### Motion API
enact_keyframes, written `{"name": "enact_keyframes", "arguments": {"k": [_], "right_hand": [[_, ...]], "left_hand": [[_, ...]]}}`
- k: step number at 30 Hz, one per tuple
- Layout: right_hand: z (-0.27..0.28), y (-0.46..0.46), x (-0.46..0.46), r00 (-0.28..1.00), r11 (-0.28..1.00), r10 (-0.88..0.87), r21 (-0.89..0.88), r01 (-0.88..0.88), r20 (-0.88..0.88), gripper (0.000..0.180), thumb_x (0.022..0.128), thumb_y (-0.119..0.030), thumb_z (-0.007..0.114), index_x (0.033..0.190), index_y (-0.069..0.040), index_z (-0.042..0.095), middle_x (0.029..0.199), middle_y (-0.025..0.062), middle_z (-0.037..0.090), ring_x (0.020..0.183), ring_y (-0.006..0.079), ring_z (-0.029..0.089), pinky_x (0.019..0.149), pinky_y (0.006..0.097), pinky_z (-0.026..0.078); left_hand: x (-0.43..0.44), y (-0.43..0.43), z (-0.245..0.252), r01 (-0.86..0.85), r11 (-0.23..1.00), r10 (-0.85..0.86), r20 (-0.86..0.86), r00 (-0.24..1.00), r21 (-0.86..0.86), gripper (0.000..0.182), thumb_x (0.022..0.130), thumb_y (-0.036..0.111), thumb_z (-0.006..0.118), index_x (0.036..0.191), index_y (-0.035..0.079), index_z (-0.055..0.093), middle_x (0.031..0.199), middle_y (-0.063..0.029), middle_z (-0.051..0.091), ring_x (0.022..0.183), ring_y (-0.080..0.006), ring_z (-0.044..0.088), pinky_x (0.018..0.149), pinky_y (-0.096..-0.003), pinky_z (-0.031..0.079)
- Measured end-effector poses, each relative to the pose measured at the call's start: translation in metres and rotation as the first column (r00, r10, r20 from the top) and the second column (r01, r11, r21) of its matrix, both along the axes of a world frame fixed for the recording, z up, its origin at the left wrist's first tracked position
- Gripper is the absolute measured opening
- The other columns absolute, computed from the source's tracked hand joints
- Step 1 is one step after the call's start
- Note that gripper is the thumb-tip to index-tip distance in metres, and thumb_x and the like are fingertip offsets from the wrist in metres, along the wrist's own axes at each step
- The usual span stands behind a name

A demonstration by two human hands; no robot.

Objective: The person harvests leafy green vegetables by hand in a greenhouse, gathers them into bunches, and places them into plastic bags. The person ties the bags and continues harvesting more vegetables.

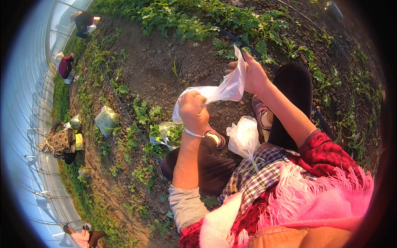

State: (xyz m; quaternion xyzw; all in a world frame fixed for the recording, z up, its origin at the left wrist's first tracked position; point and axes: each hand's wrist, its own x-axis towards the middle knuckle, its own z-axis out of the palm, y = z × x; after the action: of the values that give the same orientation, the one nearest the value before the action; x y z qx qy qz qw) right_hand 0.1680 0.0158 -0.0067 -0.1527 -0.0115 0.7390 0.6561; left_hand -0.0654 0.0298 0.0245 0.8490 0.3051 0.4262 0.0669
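A thin white plastic bag (231,86) is stretched between my two hands, above bare soil. My left hand (194,111), with a bracelet at the wrist, is closed in a fist on the bag's gathered end. My right hand (252,73) grips its other end, with the fingers partly hidden behind the plastic. A bundle of white plastic bags (245,136) hangs from a tie at my waist, between my knees. Below my left hand, a clear bag with leafy greens (169,135) sits on the ground beside my shoe.
Leafy plants (186,18) grow in rows on clumpy soil. A black drip hose (124,108) runs along a row. A filled plastic bag (106,121) stands at left. Several people work along the greenhouse wall, one in a patterned jacket (57,144). Another bag (334,11) lies at upper right.
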Motion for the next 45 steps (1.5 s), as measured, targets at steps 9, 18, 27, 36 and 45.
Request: {"name": "enact_keyframes", "arguments": {"k": [9, 18, 27, 36, 45], "right_hand": [[-0.033, -0.047, -0.007, 0.914, 0.911, 0.402, 0.074, -0.405, 0.058, 0.051, 0.095, -0.045, 0.048, 0.092, 0.004, 0.062, 0.093, 0.0158, 0.066, 0.085, 0.0271, 0.064, 0.08, 0.0426, 0.053], [0.003, -0.042, -0.026, 0.871, 0.888, 0.459, -0.117, -0.444, 0.178, 0.03, 0.094, -0.031, 0.057, 0.103, -0.003, 0.063, 0.09, 0.0066, 0.066, 0.078, 0.0168, 0.065, 0.07, 0.0319, 0.055], [0.023, -0.035, -0.024, 0.701, 0.978, 0.123, 0.034, -0.207, 0.703, 0.009, 0.086, -0.011, 0.065, 0.087, -0.002, 0.063, 0.076, 0.0013, 0.062, 0.067, 0.0093, 0.058, 0.063, 0.0254, 0.048], [0.022, -0.031, -0.047, 0.091, 0.933, -0.214, 0.231, -0.277, 0.973, 0.026, 0.074, -0.006, 0.075, 0.067, -0.002, 0.05, 0.06, 0.0023, 0.051, 0.058, 0.0087, 0.05, 0.053, 0.0286, 0.041], [0.018, -0.041, -0.061, -0.14, 0.886, -0.34, 0.267, -0.38, 0.93, 0.028, 0.072, -0.008, 0.074, 0.067, -0.001, 0.048, 0.058, 0.0063, 0.047, 0.056, 0.0106, 0.046, 0.052, 0.0314, 0.04]], "left_hand": [[-0.005, -0.008, 0.008, 0.051, 0.995, -0.057, 0.06, 0.997, 0.087, 0.028, 0.058, -0.011, 0.061, 0.077, 0.009, 0.056, 0.098, -0.011, 0.058, 0.101, -0.0315, 0.059, 0.085, -0.0398, 0.045], [-0.002, -0.017, 0.013, 0.147, 0.978, -0.132, -0.107, 0.986, 0.15, 0.024, 0.058, 0.0, 0.064, 0.078, 0.011, 0.057, 0.1, -0.0109, 0.057, 0.101, -0.0346, 0.057, 0.082, -0.0462, 0.042], [-0.002, -0.017, 0.005, 0.048, 0.999, -0.048, 0.003, 0.999, -0.009, 0.03, 0.061, -0.001, 0.069, 0.089, 0.008, 0.062, 0.101, -0.0116, 0.057, 0.1, -0.0341, 0.056, 0.087, -0.0454, 0.043], [0.003, -0.028, -0.003, 0.484, 0.38, 0.094, 0.553, 0.828, -0.789, 0.024, 0.084, 0.011, 0.071, 0.104, 0.002, 0.06, 0.097, -0.0038, 0.065, 0.085, -0.0128, 0.061, 0.08, -0.0267, 0.049], [0.005, -0.027, -0.022, 0.711, -0.027, 0.314, 0.669, 0.674, -0.703, 0.023, 0.087, 0.0, 0.061, 0.109, 0.004, 0.062, 0.1, -0.0045, 0.067, 0.087, -0.0138, 0.065, 0.077, -0.028, 0.056]]}}
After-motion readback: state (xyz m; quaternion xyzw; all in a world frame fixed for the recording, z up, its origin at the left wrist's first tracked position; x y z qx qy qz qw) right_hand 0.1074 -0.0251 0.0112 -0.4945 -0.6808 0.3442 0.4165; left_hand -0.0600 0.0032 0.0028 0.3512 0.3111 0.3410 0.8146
